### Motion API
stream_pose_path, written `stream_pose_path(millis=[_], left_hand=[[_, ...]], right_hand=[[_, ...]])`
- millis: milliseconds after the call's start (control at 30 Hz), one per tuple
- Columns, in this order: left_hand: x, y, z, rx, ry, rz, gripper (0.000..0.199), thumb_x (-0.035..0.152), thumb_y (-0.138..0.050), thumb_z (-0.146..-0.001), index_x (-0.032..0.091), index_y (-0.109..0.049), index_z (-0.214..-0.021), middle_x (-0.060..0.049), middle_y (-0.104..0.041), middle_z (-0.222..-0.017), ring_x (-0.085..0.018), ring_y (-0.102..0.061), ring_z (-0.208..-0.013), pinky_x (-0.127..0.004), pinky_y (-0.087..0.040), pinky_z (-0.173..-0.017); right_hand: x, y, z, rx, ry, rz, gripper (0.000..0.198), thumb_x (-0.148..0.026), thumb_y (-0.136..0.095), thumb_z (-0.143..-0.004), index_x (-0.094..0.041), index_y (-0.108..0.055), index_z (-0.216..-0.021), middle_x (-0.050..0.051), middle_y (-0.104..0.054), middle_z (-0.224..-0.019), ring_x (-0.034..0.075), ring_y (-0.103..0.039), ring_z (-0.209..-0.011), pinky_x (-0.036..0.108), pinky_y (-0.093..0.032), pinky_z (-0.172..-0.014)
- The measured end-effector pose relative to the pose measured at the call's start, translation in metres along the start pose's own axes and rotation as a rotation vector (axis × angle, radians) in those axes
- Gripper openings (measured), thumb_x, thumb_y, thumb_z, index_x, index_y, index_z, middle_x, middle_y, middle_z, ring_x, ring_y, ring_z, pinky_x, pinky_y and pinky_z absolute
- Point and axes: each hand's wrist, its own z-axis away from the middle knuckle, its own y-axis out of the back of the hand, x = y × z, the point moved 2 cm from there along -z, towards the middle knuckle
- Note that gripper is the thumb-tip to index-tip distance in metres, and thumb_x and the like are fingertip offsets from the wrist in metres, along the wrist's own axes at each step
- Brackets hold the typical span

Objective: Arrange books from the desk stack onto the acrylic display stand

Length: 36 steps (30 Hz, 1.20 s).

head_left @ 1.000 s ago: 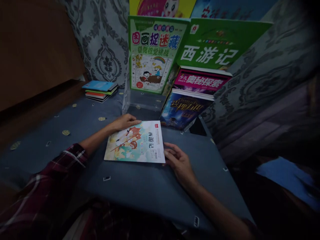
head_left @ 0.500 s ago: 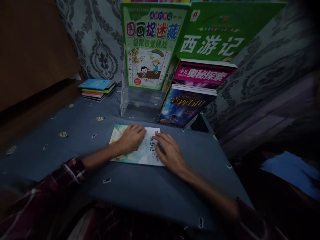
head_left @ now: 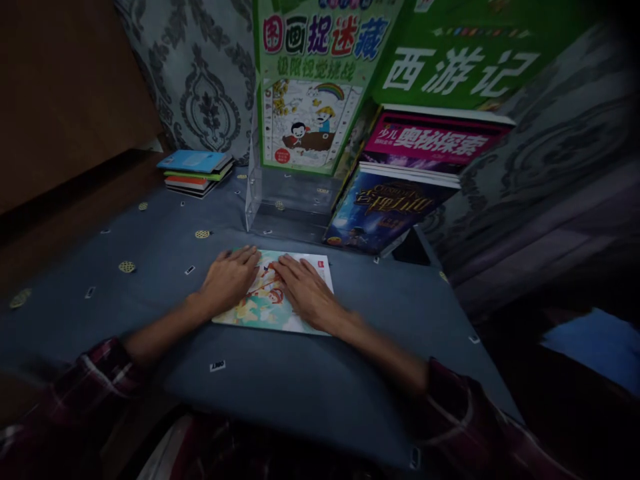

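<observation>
A thin book (head_left: 273, 297) with a pale green and white illustrated cover lies flat on the table, turned sideways to me. My left hand (head_left: 231, 280) rests on its left part, fingers stretched out towards the far edge. On the right part of the cover lies my right hand (head_left: 307, 290), flat, with its fingers extended and pointing up and left. Between the hands a small drawn figure in red shows on the cover. The title on the right side is mostly hidden by my right hand.
Behind the book stands a clear acrylic rack (head_left: 253, 200) holding a green picture book (head_left: 310, 100), a larger green book (head_left: 460, 67), a pink book (head_left: 425, 140) and a dark blue book (head_left: 387, 210). A small stack of books (head_left: 195, 163) lies at the back left of the cloth-covered table (head_left: 165, 287).
My left hand has slid left across the cover and my right hand has moved left over the title. The cover's drawn figure now shows between them. The view has shifted slightly.
</observation>
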Motion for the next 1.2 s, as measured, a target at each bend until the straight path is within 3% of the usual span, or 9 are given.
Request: stream_pose_path(millis=[100,233,367,533,733,1000,1100,1200], left_hand=[[0.002,-0.001,0.000,0.010,-0.003,-0.007,0.040,0.023,-0.037,-0.102,0.016,-0.060,-0.134,-0.015,-0.059,-0.146,-0.027,-0.055,-0.137,-0.049,-0.045,-0.109],[0.003,-0.001,-0.001,0.007,0.020,0.015,0.040,0.025,-0.038,-0.102,0.017,-0.061,-0.134,-0.014,-0.058,-0.146,-0.027,-0.054,-0.137,-0.049,-0.045,-0.109],[0.002,0.001,0.000,-0.003,0.039,0.031,0.040,0.026,-0.038,-0.102,0.018,-0.060,-0.135,-0.013,-0.059,-0.147,-0.026,-0.054,-0.138,-0.048,-0.045,-0.110],[0.001,0.003,0.002,-0.013,0.057,0.053,0.041,0.030,-0.039,-0.103,0.018,-0.060,-0.136,-0.012,-0.057,-0.148,-0.027,-0.053,-0.139,-0.047,-0.046,-0.110],[-0.003,0.000,0.003,-0.010,0.066,0.164,0.043,0.031,-0.038,-0.102,0.018,-0.060,-0.136,-0.012,-0.056,-0.149,-0.028,-0.051,-0.140,-0.050,-0.044,-0.113],[-0.002,0.005,0.002,-0.039,0.072,0.130,0.043,0.031,-0.038,-0.102,0.018,-0.059,-0.137,-0.013,-0.055,-0.150,-0.029,-0.049,-0.140,-0.051,-0.041,-0.113],[0.012,0.010,0.006,-0.040,-0.005,0.092,0.041,0.032,-0.038,-0.104,0.017,-0.059,-0.136,-0.015,-0.056,-0.148,-0.031,-0.050,-0.139,-0.056,-0.037,-0.114],[0.039,0.010,0.018,-0.054,-0.217,0.142,0.040,0.035,-0.040,-0.105,0.023,-0.058,-0.139,-0.011,-0.056,-0.149,-0.028,-0.049,-0.140,-0.052,-0.038,-0.115]], right_hand=[[0.006,0.004,0.001,-0.001,-0.015,0.016,0.052,-0.033,-0.036,-0.104,-0.011,-0.046,-0.150,0.018,-0.044,-0.158,0.027,-0.036,-0.150,0.052,-0.028,-0.125],[0.041,0.007,0.020,0.110,-0.141,0.043,0.055,-0.040,-0.034,-0.104,-0.014,-0.046,-0.151,0.017,-0.043,-0.159,0.029,-0.035,-0.151,0.056,-0.030,-0.123],[0.062,0.008,0.036,0.120,-0.210,0.035,0.057,-0.040,-0.029,-0.104,-0.015,-0.043,-0.153,0.015,-0.038,-0.162,0.028,-0.036,-0.150,0.055,-0.030,-0.124],[0.055,0.009,0.044,0.079,-0.246,0.061,0.064,-0.046,-0.031,-0.104,-0.006,-0.039,-0.154,0.021,-0.032,-0.164,0.031,-0.032,-0.152,0.057,-0.026,-0.124],[0.047,0.006,0.071,0.053,-0.113,0.055,0.090,-0.073,-0.039,-0.095,-0.015,-0.022,-0.162,0.019,-0.025,-0.167,0.037,-0.026,-0.153,0.063,-0.023,-0.123],[0.046,0.006,0.086,0.022,-0.055,0.037,0.104,-0.079,-0.046,-0.088,-0.010,-0.019,-0.162,0.023,-0.022,-0.167,0.038,-0.026,-0.153,0.061,-0.022,-0.124],[0.045,0.007,0.086,0.019,-0.054,0.035,0.106,-0.080,-0.044,-0.088,-0.008,-0.019,-0.161,0.026,-0.022,-0.166,0.038,-0.025,-0.154,0.063,-0.021,-0.124],[0.045,0.006,0.086,0.025,-0.055,0.027,0.104,-0.080,-0.043,-0.088,-0.012,-0.018,-0.162,0.023,-0.022,-0.166,0.037,-0.025,-0.154,0.064,-0.021,-0.123]])
